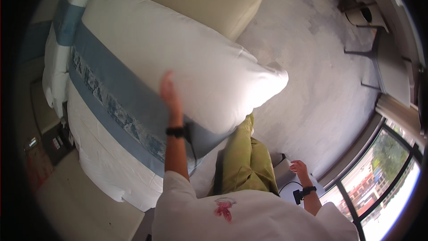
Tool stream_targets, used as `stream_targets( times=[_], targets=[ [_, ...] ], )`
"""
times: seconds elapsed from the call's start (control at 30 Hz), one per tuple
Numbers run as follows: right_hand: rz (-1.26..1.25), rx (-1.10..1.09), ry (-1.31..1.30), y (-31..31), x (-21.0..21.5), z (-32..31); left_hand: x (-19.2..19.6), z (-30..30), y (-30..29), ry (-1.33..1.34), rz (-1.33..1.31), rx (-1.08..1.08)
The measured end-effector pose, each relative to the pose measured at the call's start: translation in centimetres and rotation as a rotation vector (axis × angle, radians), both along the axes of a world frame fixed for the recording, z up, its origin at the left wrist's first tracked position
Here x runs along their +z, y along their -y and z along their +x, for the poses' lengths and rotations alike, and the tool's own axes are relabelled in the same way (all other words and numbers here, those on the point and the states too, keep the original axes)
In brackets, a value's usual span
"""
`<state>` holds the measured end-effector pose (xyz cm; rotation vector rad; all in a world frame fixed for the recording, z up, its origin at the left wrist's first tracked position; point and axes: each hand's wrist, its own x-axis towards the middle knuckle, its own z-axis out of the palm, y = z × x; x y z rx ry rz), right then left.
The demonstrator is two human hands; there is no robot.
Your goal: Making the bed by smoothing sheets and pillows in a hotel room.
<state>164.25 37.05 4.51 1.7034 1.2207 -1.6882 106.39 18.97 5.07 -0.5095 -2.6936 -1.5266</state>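
Note:
My left hand is over the made bed, blurred by motion, with its fingers stretched out and nothing visible in them. Whether it touches the cloth I cannot tell. Beneath and around it lie a plump white duvet and a blue bed runner with a patterned band. The duvet's corner bulges out past the bed's edge on the right. My right hand hangs out to the right, away from the bed, empty, its fingers loosely bent and apart. Each wrist wears a black band.
Beyond the duvet stands a beige padded block. A grey chair is at the far right, above a window. On the left are a dark box and a beige surface. A cable runs near my right hand.

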Motion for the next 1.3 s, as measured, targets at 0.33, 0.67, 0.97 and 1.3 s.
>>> stream_targets(
  times=[0.33,0.67,0.97,1.3],
  targets=[
    [-0.027,0.204,-0.046,-11.5,-0.5,-7.1,-7.6,-10.0,-7.4,-0.182,-0.925,0.302],
    [-0.132,0.327,-0.149,-28.4,-5.3,-6.6,-8.3,8.7,-22.3,0.401,-1.010,-1.010],
    [0.160,0.239,-0.248,-50.8,-3.2,-10.5,-2.4,6.0,-36.6,1.230,0.219,-0.524],
    [-0.009,0.518,-0.039,-65.8,-4.5,-29.7,-8.7,4.7,-24.9,1.030,-0.350,-0.213]
  ],
)
